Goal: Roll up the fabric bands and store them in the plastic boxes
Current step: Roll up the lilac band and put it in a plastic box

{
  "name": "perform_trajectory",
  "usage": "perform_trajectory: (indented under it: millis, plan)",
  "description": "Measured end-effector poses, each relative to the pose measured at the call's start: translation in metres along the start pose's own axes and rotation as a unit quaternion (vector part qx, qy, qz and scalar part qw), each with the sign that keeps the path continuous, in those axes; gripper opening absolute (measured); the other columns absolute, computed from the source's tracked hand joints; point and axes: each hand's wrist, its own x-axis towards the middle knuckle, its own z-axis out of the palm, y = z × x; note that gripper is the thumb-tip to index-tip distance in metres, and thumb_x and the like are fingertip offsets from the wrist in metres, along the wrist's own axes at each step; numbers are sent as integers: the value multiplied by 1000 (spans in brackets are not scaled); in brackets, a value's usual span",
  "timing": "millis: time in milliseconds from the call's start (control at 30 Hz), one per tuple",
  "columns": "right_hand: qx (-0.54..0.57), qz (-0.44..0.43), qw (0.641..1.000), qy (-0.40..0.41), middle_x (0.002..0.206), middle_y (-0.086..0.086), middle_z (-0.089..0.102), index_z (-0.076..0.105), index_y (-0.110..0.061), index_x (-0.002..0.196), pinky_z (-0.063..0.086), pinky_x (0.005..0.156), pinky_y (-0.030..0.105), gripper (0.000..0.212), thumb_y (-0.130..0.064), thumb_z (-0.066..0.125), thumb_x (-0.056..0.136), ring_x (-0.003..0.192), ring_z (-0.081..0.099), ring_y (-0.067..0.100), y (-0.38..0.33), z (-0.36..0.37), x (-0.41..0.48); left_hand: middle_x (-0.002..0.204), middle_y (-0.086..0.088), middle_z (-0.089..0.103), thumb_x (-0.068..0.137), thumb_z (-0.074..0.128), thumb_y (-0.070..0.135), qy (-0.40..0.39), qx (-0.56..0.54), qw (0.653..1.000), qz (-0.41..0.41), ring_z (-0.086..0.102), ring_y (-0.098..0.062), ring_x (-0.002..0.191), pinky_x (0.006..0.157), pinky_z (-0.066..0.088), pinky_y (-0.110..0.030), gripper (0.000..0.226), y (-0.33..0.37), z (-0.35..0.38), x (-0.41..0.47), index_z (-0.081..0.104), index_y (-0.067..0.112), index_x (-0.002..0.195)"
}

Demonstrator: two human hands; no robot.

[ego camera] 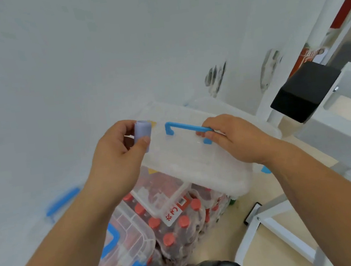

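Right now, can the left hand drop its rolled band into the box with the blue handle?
Probably not yet. The left hand holds the rolled band right beside the box, but its lid looks shut, with the right hand gripping the blue handle.

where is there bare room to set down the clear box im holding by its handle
Bare: the broad white surface left of and beyond your left hand, above the blurred blue handle; and a beige floor strip between the red-capped bottles and the white frame. Crowded: directly under the held box, the bottles and the latched box sit packed together.
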Motion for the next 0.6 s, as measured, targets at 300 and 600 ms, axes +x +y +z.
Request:
perform_trajectory:
  millis: [300, 600]
  plan:
    - [-11, -68, 996, -49, 113, -3, 70, 65, -24, 119, 47, 97, 43, 27, -35, 45, 104, 106, 60, 20, -34, 26, 7, 83, 11, 67, 95, 62, 22, 1, 6, 1000, -8, 56, 3, 66, 58, 43, -12, 15, -4, -9, -3, 63, 32, 105]
    - [-50, -187, 976, -105, 144, -5, 56, 64, -22, 125, 13, 121, 49, 27, -27, 46, 106, 151, 29, 24, -69, 96, 57, 88, 13, 68, 94, 62, 21, 37, 3, 997, -60, 61, -5, 76, 66, 44, -22, 15, -27, -27, 1, 62, 33, 101]
